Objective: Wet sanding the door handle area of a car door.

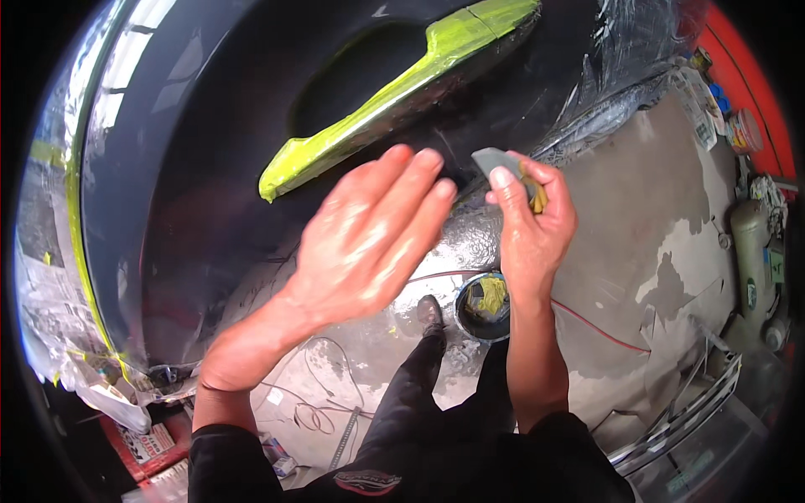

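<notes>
My left hand is open, fingers stretched and wet-looking, over the dark grey car door, just below the door handle covered in yellow-green masking tape. My right hand, a little to the right, grips a small grey sanding sheet with something yellowish, perhaps a sponge, behind it. Whether my left fingertips touch the door surface is unclear.
Below stand a bucket with a yellow cloth inside and my shoe on the wet floor. A red hose and cables lie there. Masking plastic edges the door. A tank and metal trim are at the right.
</notes>
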{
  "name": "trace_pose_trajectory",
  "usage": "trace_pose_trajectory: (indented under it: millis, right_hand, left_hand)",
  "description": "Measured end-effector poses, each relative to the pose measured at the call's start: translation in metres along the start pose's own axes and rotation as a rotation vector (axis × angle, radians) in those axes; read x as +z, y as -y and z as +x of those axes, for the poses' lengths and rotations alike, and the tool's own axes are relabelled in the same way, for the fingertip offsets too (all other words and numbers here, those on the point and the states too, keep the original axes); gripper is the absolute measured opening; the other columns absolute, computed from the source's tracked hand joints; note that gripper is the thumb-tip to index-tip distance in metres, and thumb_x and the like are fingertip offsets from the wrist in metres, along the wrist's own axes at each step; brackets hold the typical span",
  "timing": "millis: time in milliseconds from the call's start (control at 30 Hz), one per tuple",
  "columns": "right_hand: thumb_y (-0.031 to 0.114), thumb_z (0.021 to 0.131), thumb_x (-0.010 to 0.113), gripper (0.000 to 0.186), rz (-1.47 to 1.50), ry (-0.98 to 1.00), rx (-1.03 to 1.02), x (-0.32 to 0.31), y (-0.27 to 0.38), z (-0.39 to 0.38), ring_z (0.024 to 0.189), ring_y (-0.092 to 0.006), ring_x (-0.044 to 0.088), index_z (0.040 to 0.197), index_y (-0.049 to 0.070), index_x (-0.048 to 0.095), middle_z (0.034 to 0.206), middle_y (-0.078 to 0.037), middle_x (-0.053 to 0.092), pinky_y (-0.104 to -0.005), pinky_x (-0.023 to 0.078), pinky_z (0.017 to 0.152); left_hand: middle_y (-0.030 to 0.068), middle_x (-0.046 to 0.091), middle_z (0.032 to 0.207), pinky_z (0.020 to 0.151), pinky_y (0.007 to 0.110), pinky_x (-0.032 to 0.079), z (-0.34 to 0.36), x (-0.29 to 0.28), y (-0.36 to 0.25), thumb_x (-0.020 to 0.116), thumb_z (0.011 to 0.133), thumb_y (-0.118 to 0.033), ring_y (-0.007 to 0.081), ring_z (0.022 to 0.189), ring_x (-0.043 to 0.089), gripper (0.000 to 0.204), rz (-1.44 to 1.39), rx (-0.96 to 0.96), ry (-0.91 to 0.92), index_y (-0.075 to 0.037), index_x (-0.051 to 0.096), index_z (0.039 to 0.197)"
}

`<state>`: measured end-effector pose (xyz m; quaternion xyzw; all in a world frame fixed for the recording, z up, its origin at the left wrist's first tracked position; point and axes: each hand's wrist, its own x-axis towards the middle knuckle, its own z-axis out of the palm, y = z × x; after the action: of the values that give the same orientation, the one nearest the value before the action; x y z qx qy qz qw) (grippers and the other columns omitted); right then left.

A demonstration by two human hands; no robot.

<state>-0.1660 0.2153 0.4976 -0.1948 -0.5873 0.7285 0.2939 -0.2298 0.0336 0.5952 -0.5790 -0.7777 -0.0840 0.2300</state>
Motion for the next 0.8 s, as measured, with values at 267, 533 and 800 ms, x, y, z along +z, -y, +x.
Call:
trace_pose_trajectory:
  millis: [267,533,800]
  right_hand:
    - [0.01,0.104,0.078,0.017,0.238,-0.112,0.17,-0.025,-0.056,-0.018,0.085,-0.0082,0.064,0.114,-0.003,0.071,0.101,-0.004,0.073,-0.0247,0.055,0.079]
    - [0.0,0.102,0.077,0.023,0.281,0.001,0.021,-0.016,-0.061,-0.004,0.097,-0.0068,0.066,0.125,-0.004,0.073,0.108,-0.006,0.075,-0.0217,0.054,0.084]
    - [-0.014,0.089,0.072,0.036,0.02,0.065,-0.341,-0.003,-0.059,0.019,0.099,-0.0163,0.071,0.122,-0.001,0.076,0.112,-0.01,0.078,-0.029,0.056,0.089]
  left_hand:
    - [0.0225,0.041,0.172,0.124,0.056,0.039,0.027,0.085,0.01,0.08,0.092,-0.04,0.0435,0.153,0.046,0.091,0.217,-0.196,0.142,-0.003,0.043,0.167]
    - [0.0223,0.041,0.174,0.128,0.055,0.032,-0.024,0.068,0.004,0.081,0.095,-0.04,0.0442,0.163,0.035,0.087,0.394,-0.196,0.351,-0.001,0.047,0.165]
    - [0.0196,0.066,0.152,0.111,0.054,0.051,-0.03,0.001,0.002,0.087,0.09,-0.021,0.0411,0.142,0.063,0.06,0.214,-0.048,0.268,-0.002,0.067,0.144]
